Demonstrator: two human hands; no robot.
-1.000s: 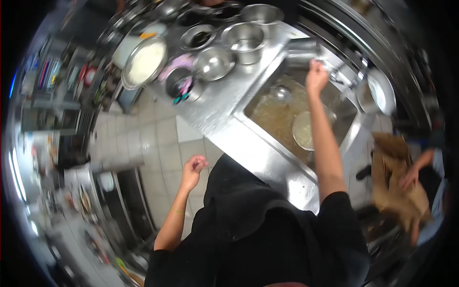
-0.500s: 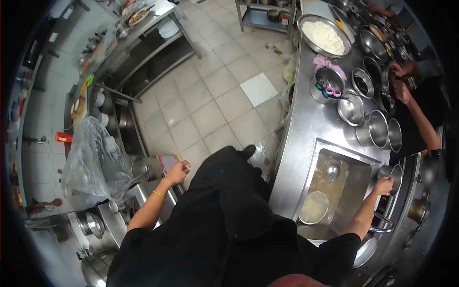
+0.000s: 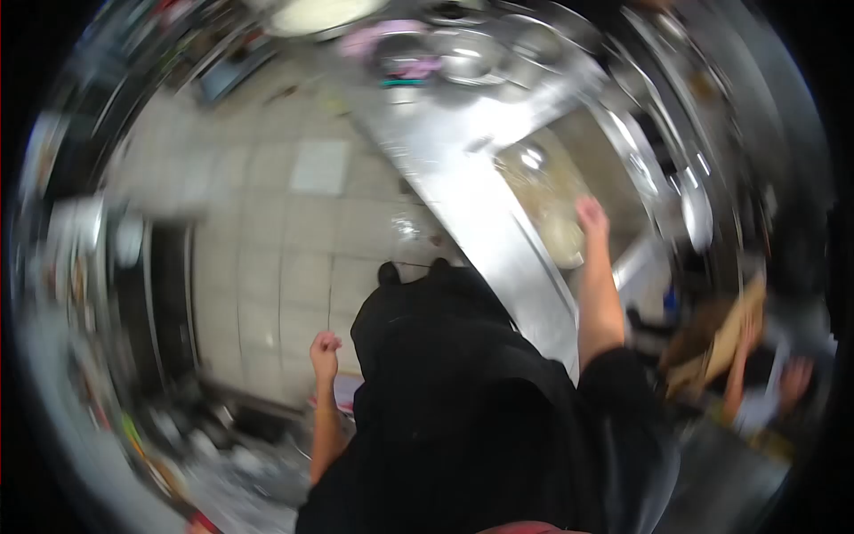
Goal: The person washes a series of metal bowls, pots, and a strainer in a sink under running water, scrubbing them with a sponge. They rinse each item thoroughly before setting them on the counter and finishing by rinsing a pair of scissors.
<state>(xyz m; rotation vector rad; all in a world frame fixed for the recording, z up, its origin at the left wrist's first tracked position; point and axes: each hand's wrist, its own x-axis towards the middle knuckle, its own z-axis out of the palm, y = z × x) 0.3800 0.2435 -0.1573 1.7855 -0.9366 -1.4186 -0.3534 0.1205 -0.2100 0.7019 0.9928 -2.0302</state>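
Note:
My left hand (image 3: 326,344) hangs at my left side over the floor tiles, its fingers curled in with nothing in them. On the right, my right hand (image 3: 592,216) is over the metal sink (image 3: 633,191), blurred by motion; I cannot tell whether its fingers grip anything. Close beside it, in the sink, is a round bowl with pale contents (image 3: 560,242). Farther up in the cloudy water lies a shiny metal piece (image 3: 533,157).
Metal bowls (image 3: 467,58), a pot with pink- and teal-handled tools (image 3: 402,55) and a pale-filled basin (image 3: 325,13) stand along the steel counter (image 3: 463,182). Another person at far right has a hand by a cardboard sheet (image 3: 716,343). Tiled floor (image 3: 267,222) lies left.
The view has swung round to the right. My right hand has let go of the metal pot beyond the sink and come back over the sink bowl. My left hand stays low.

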